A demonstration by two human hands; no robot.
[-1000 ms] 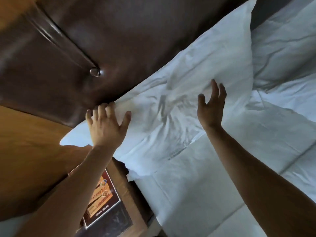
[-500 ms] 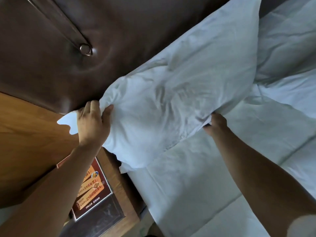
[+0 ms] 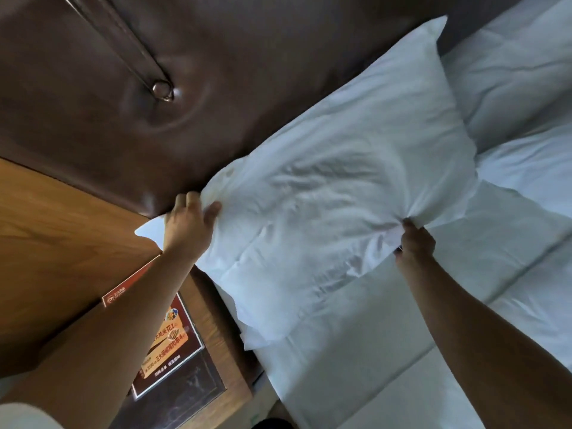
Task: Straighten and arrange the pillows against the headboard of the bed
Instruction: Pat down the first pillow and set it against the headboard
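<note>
A large white pillow (image 3: 334, 187) leans against the dark brown padded headboard (image 3: 216, 72), its far corner pointing up. My left hand (image 3: 185, 226) grips the pillow's near-left corner by the headboard's lower edge. My right hand (image 3: 414, 243) pinches a bunch of the pillowcase at the pillow's right lower edge, where the cloth puckers. A second white pillow (image 3: 513, 78) lies further along the headboard at the upper right, partly behind the first.
The white duvet (image 3: 402, 335) covers the bed below and to the right. A wooden wall panel (image 3: 62, 243) sits left of the headboard. A bedside table (image 3: 198, 385) holds a printed card (image 3: 173, 345) under my left forearm.
Both hands went from lying flat and open on the pillow to gripping its edges. The pillow has been lifted and plumped, its top corner now higher against the headboard.
</note>
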